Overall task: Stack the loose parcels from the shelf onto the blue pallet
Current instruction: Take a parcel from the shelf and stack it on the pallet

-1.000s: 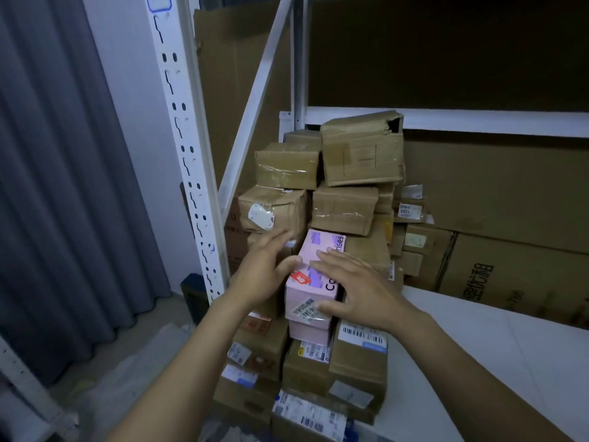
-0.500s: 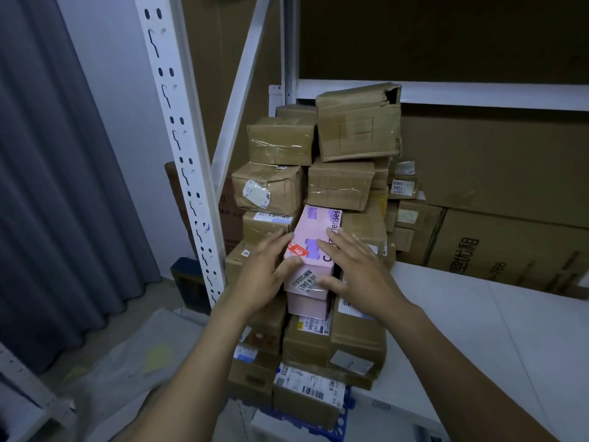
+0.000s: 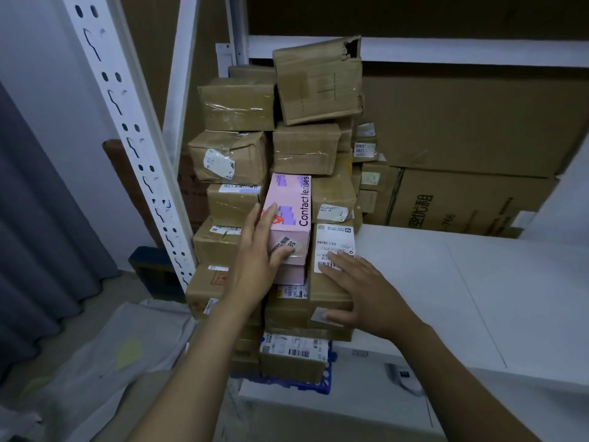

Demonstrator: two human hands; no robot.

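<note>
Beside the white shelf (image 3: 446,282), piled high on the blue pallet (image 3: 328,379): brown parcels (image 3: 236,103), pink contact-lens box (image 3: 291,202) wedged mid-stack. Pressed against that box, left hand (image 3: 258,250), fingers straight; spread flat on the neighbouring labelled parcel (image 3: 334,237), right hand (image 3: 360,291).

Head camera, one wide-angle view: worn on the person, facing forward and down, close to the work.

Sightline runs over both bare forearms, which enter at the bottom edge; left hand (image 3: 258,250) and right hand (image 3: 363,295) lie mid-frame, near the lens. Tall stack of brown taped cardboard parcels (image 3: 236,103) fills the centre, straight ahead and near. Blue plastic lattice pallet (image 3: 328,376) shows low in frame, beneath the stack. White perforated steel shelf upright (image 3: 127,135) slants across the upper left. White flat shelf board (image 3: 478,282) spreads away to the right; grey pleated curtain (image 3: 38,237) closes the left edge.
</note>
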